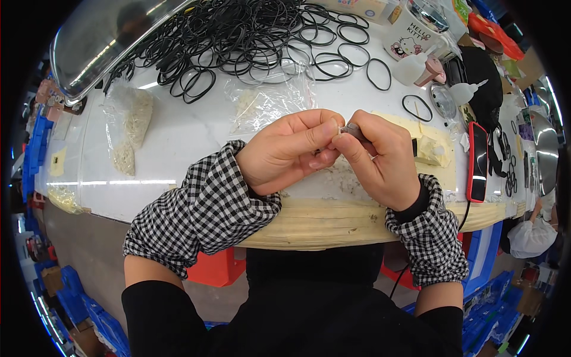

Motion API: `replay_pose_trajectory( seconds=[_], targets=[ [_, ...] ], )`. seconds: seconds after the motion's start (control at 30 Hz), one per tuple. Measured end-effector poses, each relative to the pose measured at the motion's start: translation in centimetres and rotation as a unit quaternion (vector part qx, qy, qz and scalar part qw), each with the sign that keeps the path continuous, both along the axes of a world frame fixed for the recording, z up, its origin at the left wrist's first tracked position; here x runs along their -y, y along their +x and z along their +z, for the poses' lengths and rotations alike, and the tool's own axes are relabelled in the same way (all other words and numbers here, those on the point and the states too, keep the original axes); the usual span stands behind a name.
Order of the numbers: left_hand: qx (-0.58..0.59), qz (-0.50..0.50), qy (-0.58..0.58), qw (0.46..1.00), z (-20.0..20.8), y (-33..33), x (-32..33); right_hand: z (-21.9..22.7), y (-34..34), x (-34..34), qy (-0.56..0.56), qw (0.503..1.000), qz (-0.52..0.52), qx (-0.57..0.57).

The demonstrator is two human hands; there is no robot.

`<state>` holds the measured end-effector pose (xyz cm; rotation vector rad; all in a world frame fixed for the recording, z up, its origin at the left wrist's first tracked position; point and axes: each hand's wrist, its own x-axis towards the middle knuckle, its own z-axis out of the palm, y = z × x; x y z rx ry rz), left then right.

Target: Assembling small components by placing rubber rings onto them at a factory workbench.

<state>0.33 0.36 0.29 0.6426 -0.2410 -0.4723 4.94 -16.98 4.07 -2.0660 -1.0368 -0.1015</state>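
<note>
Over the near edge of the table, my two hands meet at the fingertips. Thumb and fingers of my left hand are pinched on a tiny whitish piece, too small to name. In my right hand, the curled fingers and thumb grip a small grey blunt-ended object, mostly covered by the fingers. Its tip touches or nearly touches the whitish piece. Small pale scraps lie on the tabletop just below the hands. Behind them rests a clear plastic bag with small pale pieces inside.
A big heap of black rubber rings covers the back. Another bag of pale bits lies at left, below a shiny metal basin. On the right are a red-cased phone with a cable, a white cup and squeeze bottles.
</note>
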Motion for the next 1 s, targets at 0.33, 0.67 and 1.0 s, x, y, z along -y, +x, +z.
replay_pose_trajectory(
  seconds=[0.33,0.67,1.0],
  targets=[
    [-0.032,0.065,0.022,0.997,0.5,-0.1,-0.1,0.4,0.2,0.3,-0.027,0.999,0.018,-0.024],
    [-0.119,0.273,0.083,0.951,-0.5,1.0,-1.4,-1.3,0.6,0.2,-0.077,0.996,0.051,0.006],
    [-0.152,0.259,0.046,0.953,0.0,1.0,-1.3,-1.8,-0.6,-0.5,-0.140,0.988,0.040,0.043]
  ],
)
